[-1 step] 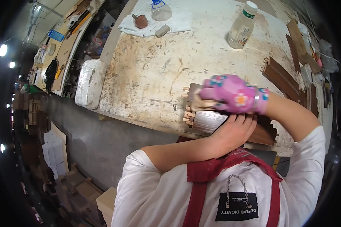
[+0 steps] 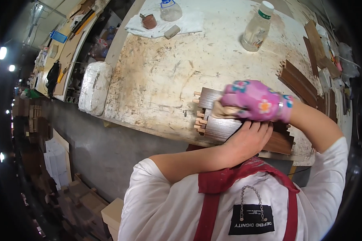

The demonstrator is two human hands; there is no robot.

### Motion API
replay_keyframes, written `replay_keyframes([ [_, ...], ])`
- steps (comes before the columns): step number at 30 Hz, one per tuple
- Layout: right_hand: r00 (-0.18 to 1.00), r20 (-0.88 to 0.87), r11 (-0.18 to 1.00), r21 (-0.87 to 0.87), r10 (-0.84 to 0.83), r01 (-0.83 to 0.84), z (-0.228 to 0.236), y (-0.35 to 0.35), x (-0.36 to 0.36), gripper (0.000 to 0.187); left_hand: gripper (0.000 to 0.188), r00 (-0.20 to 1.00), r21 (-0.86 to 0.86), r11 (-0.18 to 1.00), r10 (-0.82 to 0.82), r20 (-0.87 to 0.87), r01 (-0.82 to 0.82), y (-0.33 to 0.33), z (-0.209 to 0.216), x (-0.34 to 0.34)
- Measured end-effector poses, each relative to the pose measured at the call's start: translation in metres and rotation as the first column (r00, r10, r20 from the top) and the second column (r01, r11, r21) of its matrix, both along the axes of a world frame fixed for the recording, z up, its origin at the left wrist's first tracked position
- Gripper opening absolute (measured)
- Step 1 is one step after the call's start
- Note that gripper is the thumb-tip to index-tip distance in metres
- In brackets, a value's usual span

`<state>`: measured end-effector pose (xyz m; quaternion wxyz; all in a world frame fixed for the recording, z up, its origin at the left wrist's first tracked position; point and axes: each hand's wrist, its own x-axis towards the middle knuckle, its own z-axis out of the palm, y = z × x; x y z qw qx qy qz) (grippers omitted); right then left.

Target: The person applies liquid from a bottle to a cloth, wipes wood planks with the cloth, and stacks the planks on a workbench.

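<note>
Several dark brown wooden boards [image 2: 218, 127] lie side by side at the near edge of the worktable [image 2: 157, 82]. Pale dowel pegs [image 2: 200, 123] stick out of their left ends. My right hand [image 2: 255, 101] wears a pink flowered glove and is closed on a crumpled beige cloth [image 2: 224, 111], which rests against the boards' upper faces. Closer to my body, my bare left hand [image 2: 249, 138] lies on the boards with its fingers stretched out. Its fingertips reach just below the glove. Both hands hide the boards' middle.
A clear bottle with a white cap [image 2: 255, 34] stands at the back. Far left, a white cloth [image 2: 193, 25] bears a reddish-brown cup [image 2: 149, 22], a blue-topped bottle [image 2: 171, 13] and a grey block [image 2: 172, 31]. Brown wood strips [image 2: 299, 83] lie right; a white wrapped bundle [image 2: 95, 86] sits at the left edge.
My gloved right hand and the beige cloth have shifted a little to the right along the boards, baring more of their left part. My left hand stays in place.
</note>
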<state>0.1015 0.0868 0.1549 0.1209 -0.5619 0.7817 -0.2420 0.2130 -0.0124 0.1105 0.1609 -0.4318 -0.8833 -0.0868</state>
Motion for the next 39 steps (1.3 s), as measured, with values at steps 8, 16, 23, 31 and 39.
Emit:
replay_keyframes([
  [8,0.989,-0.139,0.987,0.156,0.050,-0.028,0.008,-0.020,0.003,0.034,0.049,0.990,-0.052,0.993,-0.103,0.094,0.108,0.005,0.002,-0.001],
  [16,0.688,0.416,0.804,0.302,-0.595,0.513,0.068,0.086,-0.004,0.033,0.056,0.984,-0.040,0.988,-0.146,0.105,0.151,0.002,0.014,-0.009],
  [23,0.503,0.471,0.256,-0.494,-0.724,0.831,0.013,0.222,0.025,0.042,0.085,0.931,0.039,0.987,-0.161,0.326,0.157,-0.013,0.035,-0.025],
  [31,0.026,0.820,-0.357,-0.277,-0.572,0.892,-0.036,0.154,0.126,0.042,0.064,0.455,0.343,0.720,-0.042,0.889,-0.603,-0.098,0.004,-0.076],
  [39,-0.064,0.546,-0.343,-0.427,-0.835,0.836,-0.055,0.155,0.135,0.043,0.038,0.593,0.310,0.864,-0.016,0.805,-0.397,-0.090,0.018,-0.085],
])
